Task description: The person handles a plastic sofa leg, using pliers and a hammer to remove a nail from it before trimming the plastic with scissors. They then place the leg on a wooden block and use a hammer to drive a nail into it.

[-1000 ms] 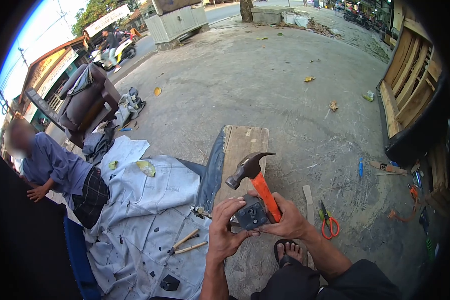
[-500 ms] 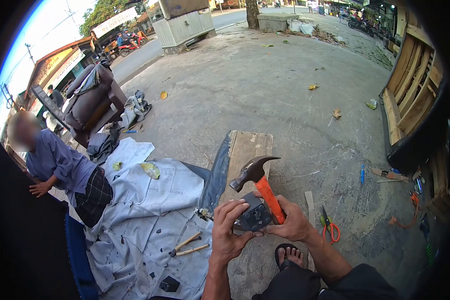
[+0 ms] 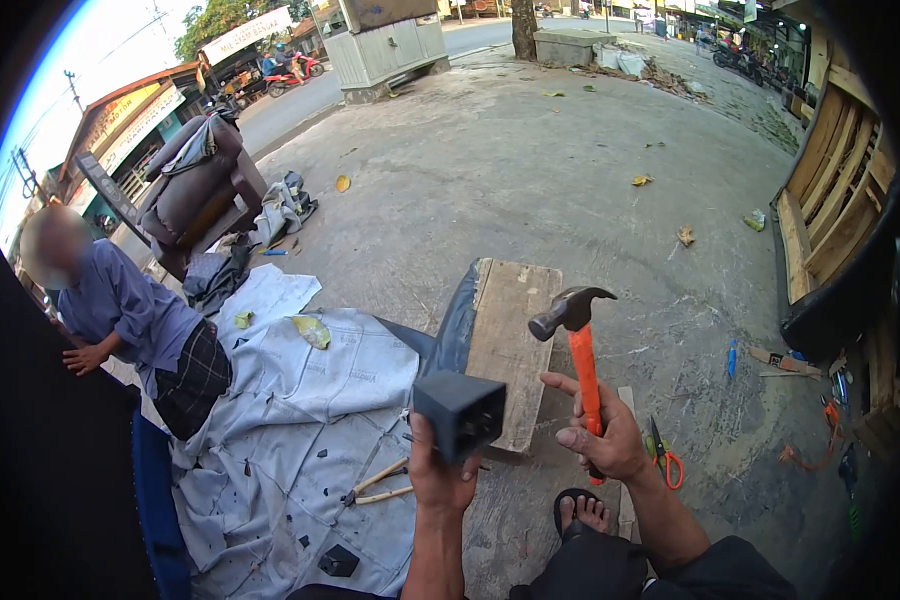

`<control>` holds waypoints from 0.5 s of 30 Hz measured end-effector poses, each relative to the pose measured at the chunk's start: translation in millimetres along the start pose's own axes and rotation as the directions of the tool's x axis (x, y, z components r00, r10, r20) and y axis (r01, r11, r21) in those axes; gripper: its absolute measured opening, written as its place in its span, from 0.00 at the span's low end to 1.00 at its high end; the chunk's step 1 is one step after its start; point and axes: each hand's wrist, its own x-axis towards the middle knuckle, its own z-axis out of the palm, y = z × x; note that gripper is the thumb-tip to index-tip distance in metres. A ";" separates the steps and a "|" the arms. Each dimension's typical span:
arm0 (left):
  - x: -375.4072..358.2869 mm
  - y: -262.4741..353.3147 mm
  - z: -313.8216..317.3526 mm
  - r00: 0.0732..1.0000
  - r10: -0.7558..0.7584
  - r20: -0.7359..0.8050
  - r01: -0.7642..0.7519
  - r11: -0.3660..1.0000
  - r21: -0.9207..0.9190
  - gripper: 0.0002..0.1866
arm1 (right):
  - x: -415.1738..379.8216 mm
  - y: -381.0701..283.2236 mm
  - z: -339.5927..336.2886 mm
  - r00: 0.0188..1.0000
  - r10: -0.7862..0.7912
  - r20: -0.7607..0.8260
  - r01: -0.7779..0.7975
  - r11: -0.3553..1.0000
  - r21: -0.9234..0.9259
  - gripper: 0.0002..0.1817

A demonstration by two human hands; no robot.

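My left hand is closed on a black, hollow, square tapered piece, which looks like a plastic furniture leg; its open end faces right. In my right hand is a claw hammer with an orange handle, held upright with the head on top and the index finger stretched out. The hammer and the black piece are apart. Behind them lies a wooden board with dark upholstery along its left side. Pincers with pale handles and another black tapered piece rest on the pale cloth below.
Orange-handled scissors lie right of my foot. At the right stands an upturned sofa frame, with a blue pen and scattered tools nearby. A person in a blue shirt sits at the left, before a brown armchair.
My hands have moved apart. The black piece went left and turned, so its hollow end shows. The hammer moved right and stands more upright. The view shifted slightly.
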 end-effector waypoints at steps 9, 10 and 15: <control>5.8 -4.0 -18.2 0.984 -0.173 0.041 0.167 0.816 -0.554 0.29 | -0.2 2.4 1.2 0.999 0.046 0.008 -0.046 0.999 -0.005 0.25; 5.9 -3.5 -17.5 0.984 -0.174 0.043 0.168 0.816 -0.553 0.29 | 0.1 1.4 2.9 0.999 0.045 0.006 -0.045 0.999 -0.005 0.25; 4.8 -3.4 -15.7 0.981 -0.191 0.027 0.172 0.806 -0.567 0.28 | 1.3 -4.8 8.2 0.995 0.102 -0.002 -0.102 0.991 -0.085 0.22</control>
